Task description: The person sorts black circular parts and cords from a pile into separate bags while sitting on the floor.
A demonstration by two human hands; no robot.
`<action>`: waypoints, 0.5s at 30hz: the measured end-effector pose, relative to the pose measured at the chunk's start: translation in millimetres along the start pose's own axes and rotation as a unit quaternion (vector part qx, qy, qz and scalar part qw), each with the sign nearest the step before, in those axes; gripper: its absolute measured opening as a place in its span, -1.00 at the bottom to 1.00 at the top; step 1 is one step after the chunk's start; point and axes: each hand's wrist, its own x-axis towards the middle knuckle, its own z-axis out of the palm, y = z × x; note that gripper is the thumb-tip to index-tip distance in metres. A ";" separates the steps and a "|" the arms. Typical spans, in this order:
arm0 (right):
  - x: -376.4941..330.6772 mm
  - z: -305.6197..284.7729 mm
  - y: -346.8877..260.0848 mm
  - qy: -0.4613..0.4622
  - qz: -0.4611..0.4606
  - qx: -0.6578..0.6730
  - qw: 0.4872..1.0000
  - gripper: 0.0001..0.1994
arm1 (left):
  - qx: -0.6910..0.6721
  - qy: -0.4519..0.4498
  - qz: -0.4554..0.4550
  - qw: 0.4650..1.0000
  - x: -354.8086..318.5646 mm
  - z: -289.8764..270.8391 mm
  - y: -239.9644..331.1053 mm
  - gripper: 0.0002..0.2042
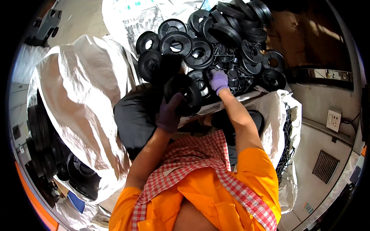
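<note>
My left hand (169, 114), in a purple glove, grips a round black plastic ring (183, 94) by its near left edge, tilted above my lap. My right hand (218, 80), gloved in lighter purple, is at the near side of the pile with its fingers curled in; what they hold, if anything, I cannot make out. Just left of it lies another black ring (199, 81). Small black plastic pieces (233, 74) with thin stems lie loose to its right. Beyond both hands, several black rings (175, 44) are heaped on the work surface.
At my left stands a big white woven sack (83, 92), with more black rings (79, 169) beside it. Another white sack (271, 111) at my right holds thin black pieces (286, 142). A wall socket (333, 120) is farther right. Brown cardboard (304, 34) stands at the back right.
</note>
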 end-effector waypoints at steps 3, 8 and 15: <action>-45.4 -45.0 -37.4 0.159 -0.068 0.188 0.967 -0.82 | -0.109 0.049 -0.065 0.991 -6.8 -2.5 3.2 -0.67; -121.8 -90.8 -75.0 0.080 -0.392 0.269 0.876 -0.85 | -0.085 -0.068 -0.102 0.989 -10.9 1.9 4.0 -0.64; -159.9 -121.1 -78.0 0.131 -0.572 0.175 0.791 -0.79 | -0.150 -0.213 -0.216 0.941 -53.0 3.9 57.2 -0.64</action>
